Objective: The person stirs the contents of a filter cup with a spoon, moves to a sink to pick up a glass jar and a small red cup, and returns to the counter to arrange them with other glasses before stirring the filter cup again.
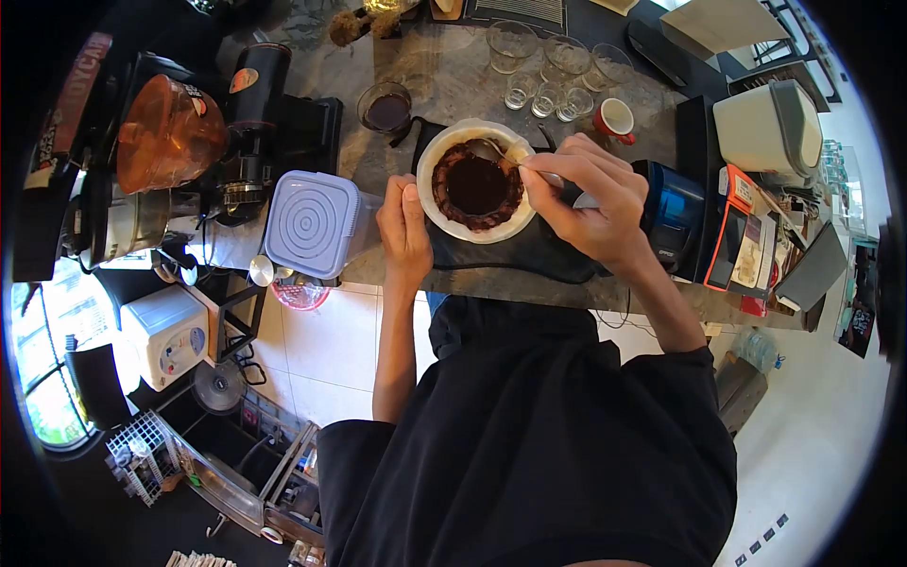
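A white coffee dripper (519,225) with a wavy rim sits near the counter's front edge. Dark wet coffee grounds (477,186) line its inside. My left hand (406,225) is closed against the dripper's left side, fingers curled; its exact grip is partly hidden. Over the right rim, my right hand (595,197) pinches a spoon (516,153), whose head dips in at the upper part of the grounds. A glass of dark liquid (387,111) stands beyond the dripper to the left. Under the dripper lies a black mat or scale, mostly covered.
A lidded lilac container (307,225) stands left of my left hand, with a black grinder (255,123) behind it. Several clear glasses (546,97) and a red-and-white cup (615,118) are at the back. A blue-black device (669,213) stands right of my right hand.
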### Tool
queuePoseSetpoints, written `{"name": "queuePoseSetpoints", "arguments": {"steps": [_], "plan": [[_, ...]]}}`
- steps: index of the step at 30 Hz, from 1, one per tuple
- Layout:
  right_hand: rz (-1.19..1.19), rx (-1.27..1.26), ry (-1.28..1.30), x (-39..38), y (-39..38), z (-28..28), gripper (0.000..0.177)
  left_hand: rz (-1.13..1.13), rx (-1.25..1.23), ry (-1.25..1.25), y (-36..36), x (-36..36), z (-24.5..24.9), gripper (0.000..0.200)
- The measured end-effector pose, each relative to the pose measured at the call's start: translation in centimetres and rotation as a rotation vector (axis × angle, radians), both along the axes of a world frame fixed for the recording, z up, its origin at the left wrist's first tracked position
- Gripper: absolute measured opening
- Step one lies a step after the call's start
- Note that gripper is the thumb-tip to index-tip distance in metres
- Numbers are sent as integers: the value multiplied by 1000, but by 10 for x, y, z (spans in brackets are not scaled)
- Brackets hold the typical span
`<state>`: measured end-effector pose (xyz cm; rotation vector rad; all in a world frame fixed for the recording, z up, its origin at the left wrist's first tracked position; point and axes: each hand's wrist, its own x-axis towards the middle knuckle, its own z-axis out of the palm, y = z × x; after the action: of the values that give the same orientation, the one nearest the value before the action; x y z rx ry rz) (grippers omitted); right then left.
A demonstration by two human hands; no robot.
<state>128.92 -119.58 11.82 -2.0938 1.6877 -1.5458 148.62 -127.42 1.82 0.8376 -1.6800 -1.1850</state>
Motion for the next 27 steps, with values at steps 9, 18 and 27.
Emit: {"name": "queuePoseSetpoints", "arguments": {"steps": [9,18,27], "plan": [[-63,-139,-167,15,-9,-15,18,-8,8,-4,-1,1,0,25],[-160,-60,-175,9,-4,-24,21,1,-4,-5,0,0,1,26],[-101,-75,-191,14,1,-20,18,4,-14,-13,0,0,2,26]]}}
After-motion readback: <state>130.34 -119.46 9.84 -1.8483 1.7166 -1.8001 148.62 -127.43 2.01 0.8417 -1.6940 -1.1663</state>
